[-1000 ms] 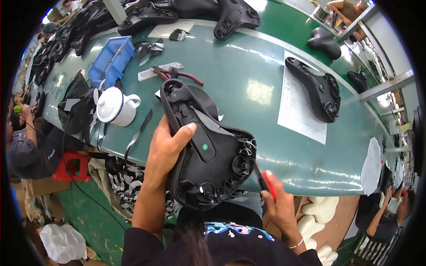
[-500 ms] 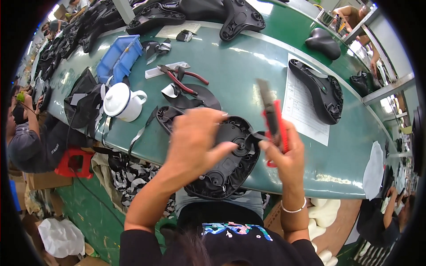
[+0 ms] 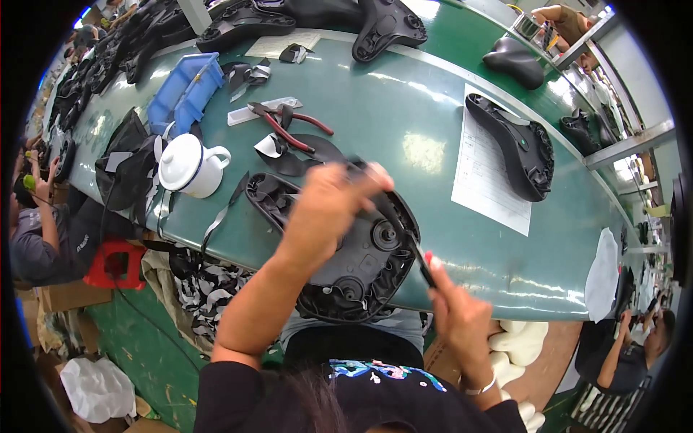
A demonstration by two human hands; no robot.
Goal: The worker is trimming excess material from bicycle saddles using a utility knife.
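A black saddle (image 3: 343,263) lies underside up at the table's front edge, its cover edge gathered in folds around the plastic base. My left hand (image 3: 328,206), blurred by motion, is closed above the saddle's far side. From its fingers a strip of black cover material (image 3: 390,209) seems to stretch toward the saddle's right rim. My right hand (image 3: 462,314) grips a utility knife (image 3: 427,268) with a red and black handle. Its blade points up and left, at the saddle's right rim by the strip. Whether the blade touches the material cannot be made out.
Red-handled pliers (image 3: 289,133), black scraps (image 3: 307,155), a white lidded mug (image 3: 193,167) and a blue bin (image 3: 186,94) stand or lie on the left. Another saddle (image 3: 512,148) rests on a paper sheet (image 3: 487,195) at right. Co-workers sit on both sides.
My right hand has lowered the knife from upright above the table to the saddle's right rim. My left hand has moved slightly right and its fingers have closed.
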